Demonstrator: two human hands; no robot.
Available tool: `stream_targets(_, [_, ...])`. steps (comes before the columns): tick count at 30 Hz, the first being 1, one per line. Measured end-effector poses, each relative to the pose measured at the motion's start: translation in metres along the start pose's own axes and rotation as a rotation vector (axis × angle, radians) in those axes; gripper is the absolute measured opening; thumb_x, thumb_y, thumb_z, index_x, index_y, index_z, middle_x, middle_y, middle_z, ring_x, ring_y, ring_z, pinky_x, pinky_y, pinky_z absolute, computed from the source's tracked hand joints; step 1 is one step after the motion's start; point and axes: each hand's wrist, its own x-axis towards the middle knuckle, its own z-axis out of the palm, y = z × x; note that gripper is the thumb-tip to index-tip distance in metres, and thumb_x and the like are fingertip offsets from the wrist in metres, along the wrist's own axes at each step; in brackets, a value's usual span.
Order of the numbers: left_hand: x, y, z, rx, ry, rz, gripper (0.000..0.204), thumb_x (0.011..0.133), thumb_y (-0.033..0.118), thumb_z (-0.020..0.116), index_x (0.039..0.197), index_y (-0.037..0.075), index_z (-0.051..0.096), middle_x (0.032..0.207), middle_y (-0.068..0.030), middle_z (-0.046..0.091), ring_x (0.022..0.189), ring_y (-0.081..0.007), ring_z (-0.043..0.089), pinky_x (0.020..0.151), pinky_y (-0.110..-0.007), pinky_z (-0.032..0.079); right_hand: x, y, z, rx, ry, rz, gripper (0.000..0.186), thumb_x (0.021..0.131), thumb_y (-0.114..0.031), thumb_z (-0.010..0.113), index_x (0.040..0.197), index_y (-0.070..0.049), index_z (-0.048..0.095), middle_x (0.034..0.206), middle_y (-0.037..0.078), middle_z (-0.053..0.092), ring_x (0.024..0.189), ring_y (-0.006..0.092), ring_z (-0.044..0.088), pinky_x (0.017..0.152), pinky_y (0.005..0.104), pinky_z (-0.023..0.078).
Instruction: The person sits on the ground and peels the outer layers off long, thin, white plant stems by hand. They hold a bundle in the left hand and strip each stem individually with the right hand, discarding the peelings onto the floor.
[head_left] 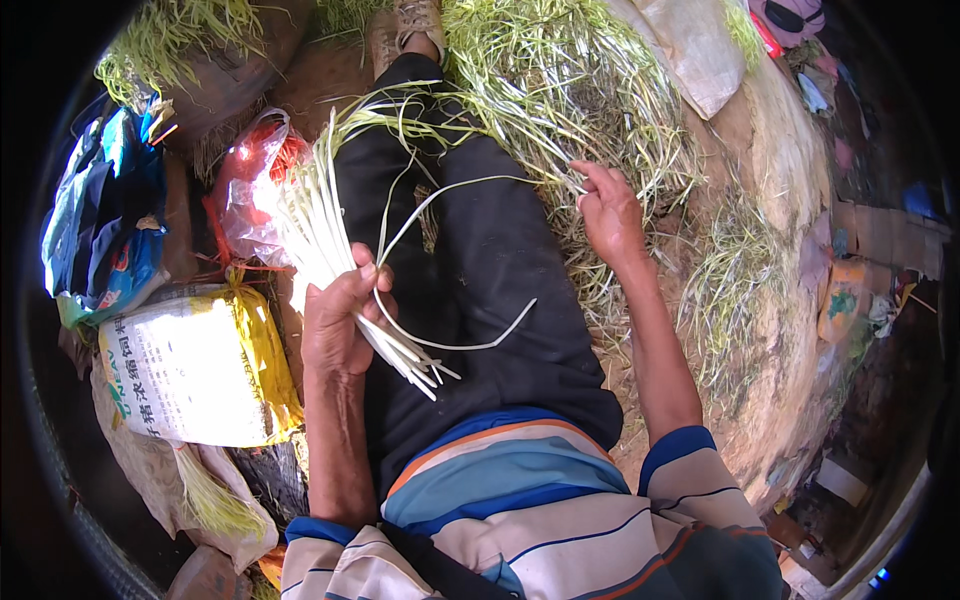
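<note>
My left hand (345,305) is closed around a bunch of long pale stalks (315,215) that look like blanched chives, white below and yellow-green at the leafy tips. The bunch slants over my left thigh, its cut ends pointing toward my lap. One loose stalk (465,347) bends away from it across my dark trousers. To the right, my right hand (608,212) reaches to the edge of a large loose pile (560,80) of the same stalks. Its thumb and forefinger come together around pale stalks at the pile's edge.
Left of my legs lie a clear plastic bag with red string (258,190), a white and yellow woven sack (190,370) and a blue bag with dark cloth (105,215). A small tied bunch (215,495) rests lower left. More stalks (735,290) lie scattered at right.
</note>
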Motion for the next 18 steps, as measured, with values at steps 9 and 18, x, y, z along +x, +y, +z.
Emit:
stream_targets(9, [0.017,0.008,0.011,-0.084,0.024,0.128,0.021,0.098,0.012,0.071,0.116,0.006,0.063,0.095,-0.0104,0.072,0.059,-0.0082,0.053,0.053,-0.026,0.047,-0.099,-0.103,-0.013,0.520,-0.520,-0.357,0.030,0.100,-0.031,0.069,0.109,-0.003,0.072,0.099,0.011,0.070,0.096,0.0297,0.068,0.087,0.0406,0.054])
stream_targets(18, [0.003,-0.013,0.025,0.039,0.033,0.110,0.047,0.099,0.020,0.074,0.136,-0.004,0.057,0.117,-0.0206,0.076,0.060,-0.0091,0.057,0.057,-0.026,0.051,-0.078,-0.122,-0.002,0.877,-0.428,0.098,0.019,0.105,-0.016,0.063,0.097,0.001,0.066,0.077,0.009,0.063,0.069,0.0164,0.061,0.066,0.0344,0.051])
